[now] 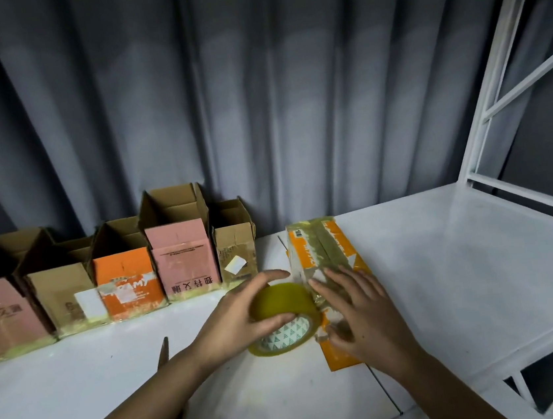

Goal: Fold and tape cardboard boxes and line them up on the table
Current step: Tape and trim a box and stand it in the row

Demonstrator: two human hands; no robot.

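An orange cardboard box lies on its side on the white table, with clear tape strips along its top seam. My left hand grips a roll of yellowish packing tape at the box's left side. My right hand lies flat with spread fingers on the near end of the box, pressing the tape down. Several open-topped boxes stand in a row at the back left: a brown one, a pink one, an orange one and others.
A pair of scissors lies on the table beneath my left forearm. A white metal rack with a shelf stands at the right. A grey curtain hangs behind the table.
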